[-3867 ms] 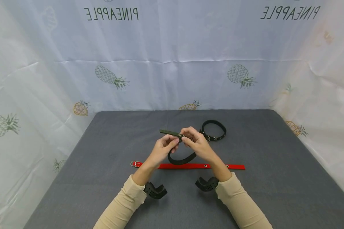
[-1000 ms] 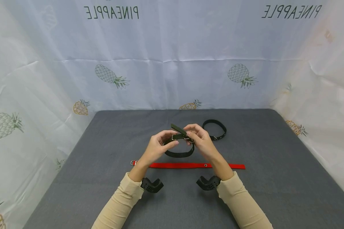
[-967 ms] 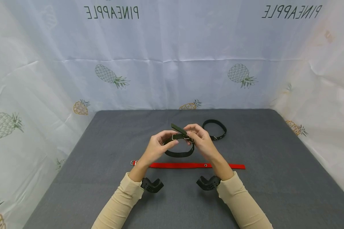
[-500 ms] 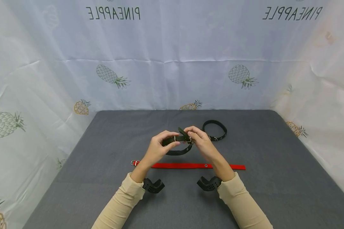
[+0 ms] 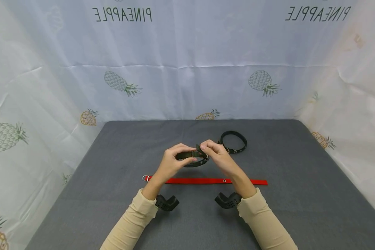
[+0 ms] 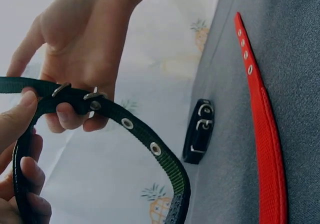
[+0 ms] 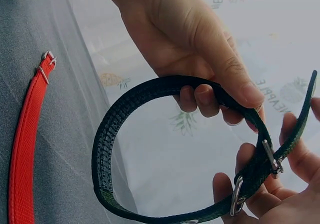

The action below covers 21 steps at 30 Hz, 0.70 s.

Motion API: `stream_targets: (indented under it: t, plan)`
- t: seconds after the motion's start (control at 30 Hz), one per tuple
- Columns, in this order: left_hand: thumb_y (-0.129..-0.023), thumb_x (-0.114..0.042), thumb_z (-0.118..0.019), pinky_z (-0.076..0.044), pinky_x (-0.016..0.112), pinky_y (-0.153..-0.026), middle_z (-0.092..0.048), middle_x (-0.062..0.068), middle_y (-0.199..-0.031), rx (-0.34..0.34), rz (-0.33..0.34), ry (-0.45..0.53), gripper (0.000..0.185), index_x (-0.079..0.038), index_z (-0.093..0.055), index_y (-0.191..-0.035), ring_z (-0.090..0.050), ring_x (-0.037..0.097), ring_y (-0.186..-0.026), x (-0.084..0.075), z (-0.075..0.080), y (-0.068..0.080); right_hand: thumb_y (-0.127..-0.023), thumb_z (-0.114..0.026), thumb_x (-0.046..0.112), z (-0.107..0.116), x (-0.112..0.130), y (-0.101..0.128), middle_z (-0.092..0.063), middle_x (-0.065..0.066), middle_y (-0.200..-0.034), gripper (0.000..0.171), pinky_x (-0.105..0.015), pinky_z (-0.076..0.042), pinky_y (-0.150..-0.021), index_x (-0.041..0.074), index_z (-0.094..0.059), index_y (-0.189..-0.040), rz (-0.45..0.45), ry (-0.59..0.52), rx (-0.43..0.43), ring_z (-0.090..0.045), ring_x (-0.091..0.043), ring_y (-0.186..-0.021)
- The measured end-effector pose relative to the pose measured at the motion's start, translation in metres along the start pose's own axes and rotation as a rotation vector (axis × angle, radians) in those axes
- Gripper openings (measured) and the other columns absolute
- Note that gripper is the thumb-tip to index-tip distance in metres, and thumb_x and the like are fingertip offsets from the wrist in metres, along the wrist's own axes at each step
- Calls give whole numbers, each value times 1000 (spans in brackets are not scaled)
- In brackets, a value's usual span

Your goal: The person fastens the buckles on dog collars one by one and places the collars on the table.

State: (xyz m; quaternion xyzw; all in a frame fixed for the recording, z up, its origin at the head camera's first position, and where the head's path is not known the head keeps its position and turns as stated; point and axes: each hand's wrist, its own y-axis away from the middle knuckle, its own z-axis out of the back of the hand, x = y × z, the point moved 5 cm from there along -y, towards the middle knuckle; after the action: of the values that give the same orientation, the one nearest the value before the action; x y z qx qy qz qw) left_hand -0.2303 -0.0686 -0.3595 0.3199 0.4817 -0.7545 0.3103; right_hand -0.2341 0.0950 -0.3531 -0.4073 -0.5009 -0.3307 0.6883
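Note:
Both hands hold a dark green buckled collar [image 5: 183, 156] in a loop above the table. My left hand [image 5: 170, 161] pinches the band beside the metal keeper; in the right wrist view this hand [image 7: 185, 39] has its thumb on top and fingertips beneath. My right hand [image 5: 219, 155] grips at the buckle [image 7: 270, 156], with the strap's loose tip [image 7: 309, 96] standing up near its fingers. Silver eyelets [image 6: 156, 148] show along the band in the left wrist view. Part of the buckle is hidden behind fingers in the head view.
A red collar [image 5: 193, 181] lies stretched out on the grey table [image 5: 122, 208], below the hands. Farther back at right lies a fastened black collar [image 5: 233, 132]. Pineapple-print curtains [image 5: 178, 41] surround the table at the back and sides.
The strap tip, once pointing far to the left, now stands up short at the buckle. My right fingers have shifted onto the tip, and the loop has dropped slightly out of sight behind the hands.

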Motion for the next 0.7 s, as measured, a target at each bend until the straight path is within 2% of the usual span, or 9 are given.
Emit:
stream_targets:
  t: [0.17,0.27,0.47,0.7]
  plan:
    - [-81,-5,-75,-55,21,-77,-68,16,-103,35,12,4,30,0,-70,-110,-62,7,-91,-1,1,0,-102,-48,23,0,2,0,-54,12,-97,24,-26,-43,-89,10,-58,-84,17,-35,-3,-50,-8,-95]
    - [-82,-5,-74,-55,20,-77,-68,16,-105,42,14,-10,31,0,-69,-112,-61,8,-90,-1,1,0,-100,-53,22,-1,2,0,-52,11,-97,21,-25,-42,-88,18,-57,-80,31,-57,-14,-49,-9,-95]
    - [-82,-4,-74,-56,20,-77,-68,18,-101,19,26,35,29,0,-68,-110,-64,-1,-87,-2,1,0,-96,-59,17,-1,1,0,-46,7,-93,19,-25,-38,-79,19,-58,-78,58,-57,-36,-45,-10,-90]
    - [-85,2,-69,-57,21,-78,-67,20,-99,1,-16,49,24,5,-67,-108,-68,6,-87,-5,0,1,-94,-60,9,-1,1,-1,-51,8,-87,17,-24,-40,-72,17,-55,-79,108,-69,-32,-47,-8,-79]
